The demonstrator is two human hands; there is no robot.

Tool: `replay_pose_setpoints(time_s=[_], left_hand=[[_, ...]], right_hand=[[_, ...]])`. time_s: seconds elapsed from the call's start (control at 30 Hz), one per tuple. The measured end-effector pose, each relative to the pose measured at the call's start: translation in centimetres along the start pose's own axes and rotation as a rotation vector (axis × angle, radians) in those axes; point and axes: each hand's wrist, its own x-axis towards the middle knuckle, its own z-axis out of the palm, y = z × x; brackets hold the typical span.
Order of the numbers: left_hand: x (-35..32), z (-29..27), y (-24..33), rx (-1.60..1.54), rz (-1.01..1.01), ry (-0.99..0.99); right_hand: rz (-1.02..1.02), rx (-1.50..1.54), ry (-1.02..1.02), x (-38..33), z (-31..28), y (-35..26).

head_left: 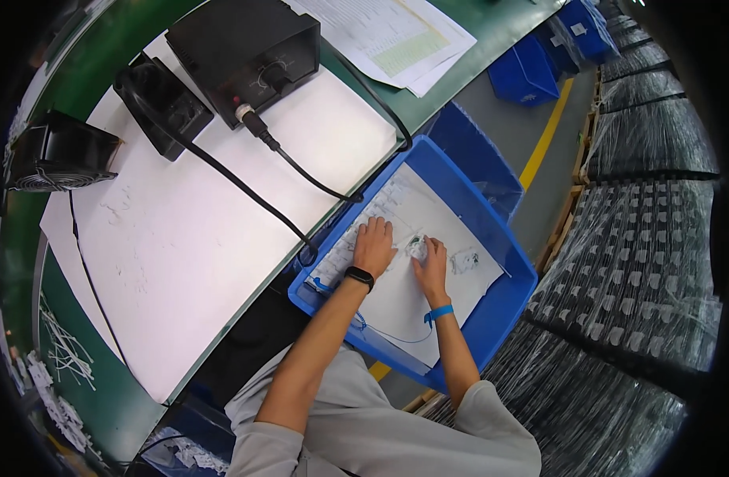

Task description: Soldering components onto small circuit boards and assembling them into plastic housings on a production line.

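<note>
My left hand (pixel 375 246), with a black band on its wrist, lies flat with fingers stretched out on the white sheet (pixel 400 306) inside a blue plastic bin (pixel 504 314). Close beside it, my right hand (pixel 432 269) curls thumb and fingers around the edge of a small clear plastic bag (pixel 416 246) with something greenish in it. A second small clear bag (pixel 465 261) lies on the sheet to the right of that hand. White pieces (pixel 356 232) line the bin's left side, partly hidden by my left hand. A blue wrist strap (pixel 438 313) circles my right wrist.
A green workbench (pixel 126 417) with a white mat (pixel 182 278) stands at left. It carries a black control box (pixel 245 60), a black holder (pixel 164 107), a small fan (pixel 62 155) and papers (pixel 388 40). Cables hang over the bench edge. Wrapped pallet stacks (pixel 627 270) stand at right.
</note>
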Motion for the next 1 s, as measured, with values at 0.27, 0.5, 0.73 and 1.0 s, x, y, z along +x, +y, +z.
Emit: replay_pose_setpoints(time_s=[0.27,0.5,0.73,1.0], left_hand=[[1.5,2.0,0.8,0.083,-0.018,-0.004],[0.3,1.5,-0.1,-0.071,0.016,0.072],[-0.9,1.2,-1.0,-0.144,0.003,-0.001],[-1.7,1.6,-0.5,-0.114,0.042,0.047]], right_hand=[[-0.052,0.071,0.019,2.4,0.9,-1.4],[0.066,0.026,0.125,2.3,2.0,-1.5],[-0.001,0.180,0.031,4.5,3.1,-3.2],[-0.014,0.273,0.055,4.2,1.2,-3.2]])
